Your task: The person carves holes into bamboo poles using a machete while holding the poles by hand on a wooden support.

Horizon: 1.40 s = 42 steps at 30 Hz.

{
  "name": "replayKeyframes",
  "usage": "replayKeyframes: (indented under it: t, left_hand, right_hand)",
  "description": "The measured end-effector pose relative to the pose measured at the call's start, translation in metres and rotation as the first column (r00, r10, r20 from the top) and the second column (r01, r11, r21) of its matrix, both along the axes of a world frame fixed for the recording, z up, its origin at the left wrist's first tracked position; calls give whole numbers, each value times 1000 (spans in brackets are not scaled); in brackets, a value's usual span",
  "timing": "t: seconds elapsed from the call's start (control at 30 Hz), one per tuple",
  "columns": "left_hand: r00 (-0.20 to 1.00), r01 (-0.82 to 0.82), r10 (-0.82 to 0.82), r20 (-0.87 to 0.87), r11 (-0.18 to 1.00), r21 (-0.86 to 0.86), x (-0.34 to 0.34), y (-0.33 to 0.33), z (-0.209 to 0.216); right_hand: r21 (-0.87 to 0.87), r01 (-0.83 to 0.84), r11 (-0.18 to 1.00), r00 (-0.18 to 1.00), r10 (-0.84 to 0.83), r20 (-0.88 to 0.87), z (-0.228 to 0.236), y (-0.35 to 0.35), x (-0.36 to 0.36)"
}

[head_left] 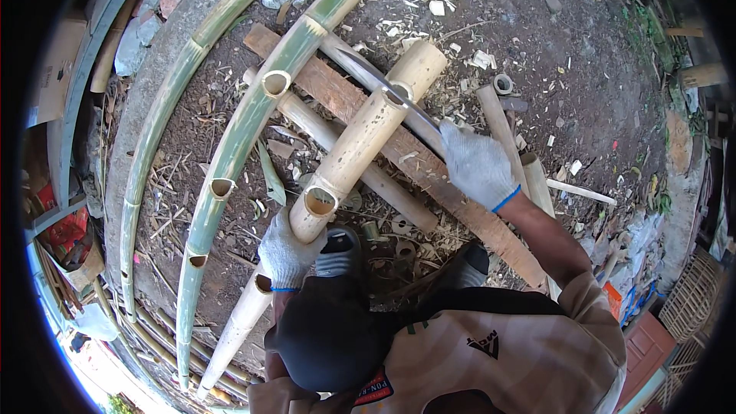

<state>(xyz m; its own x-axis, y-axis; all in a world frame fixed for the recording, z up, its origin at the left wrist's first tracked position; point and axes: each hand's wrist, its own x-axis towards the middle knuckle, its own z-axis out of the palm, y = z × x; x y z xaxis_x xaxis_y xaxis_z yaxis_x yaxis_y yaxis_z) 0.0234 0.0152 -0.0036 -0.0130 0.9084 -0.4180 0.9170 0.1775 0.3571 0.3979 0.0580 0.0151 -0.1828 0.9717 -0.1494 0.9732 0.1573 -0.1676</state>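
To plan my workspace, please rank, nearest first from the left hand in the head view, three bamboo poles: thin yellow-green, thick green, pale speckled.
1. Pale speckled bamboo pole: gripped by the left hand.
2. Thick green bamboo pole: left side.
3. Thin yellow-green bamboo pole: farther left.

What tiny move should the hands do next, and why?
Perhaps slide the blade gently at the upper hole: the right hand holds it across there, and the left hand grips the pale bamboo pole lower down.
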Motion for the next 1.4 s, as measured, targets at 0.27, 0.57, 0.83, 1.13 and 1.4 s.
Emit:
replayKeyframes:
  t: [0.27,0.57,0.83,1.13,1.4]
  left_hand:
    - [999,-36,39,-26,995,97,-7,-8,-6]
    - [999,-44,46,-14,995,87,1,-10,11]
    - [999,-33,34,-16,994,104,5,-2,9]
    - [999,15,-8,-48,988,155,8,-12,-2]
    - [997,29,-17,-76,985,172,12,-14,-11]
  right_hand:
    - [128,-111,986,981,129,-144,11,-15,-32]
    - [119,-51,992,981,72,-178,-5,-10,-25]
    - [-43,41,998,989,-46,-140,-2,-1,-25]
    - [-346,609,714,338,-628,-700,40,39,44]
    - [-342,641,687,448,-697,-560,33,-26,51]
